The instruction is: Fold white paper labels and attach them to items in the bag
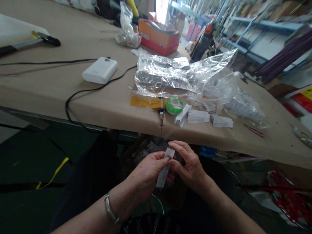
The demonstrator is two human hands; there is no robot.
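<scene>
Over my lap, my left hand [156, 165] pinches a white printed label strip [162, 175] between thumb and fingers. The strip slants, with its blank upper end [170, 152] sticking out past the thumb. My right hand [188, 162] is curved around that end, thumb and forefinger apart; whether its fingertips touch the strip I cannot tell. Just beyond my hands, a soldering iron [161, 112] lies with its tip over the table edge. Beside it are a green-rimmed round container [174, 106] and stacks of label strips [198, 116] on the table [117, 107].
Amber tape [143, 102] lies by the iron. Clear plastic bags [165, 73] cover the table behind. A black cable [73, 97] runs past a white power bank [100, 70]. Tweezers [254, 130] lie at right, a hammer [31, 42] at left, an orange box [158, 37] behind.
</scene>
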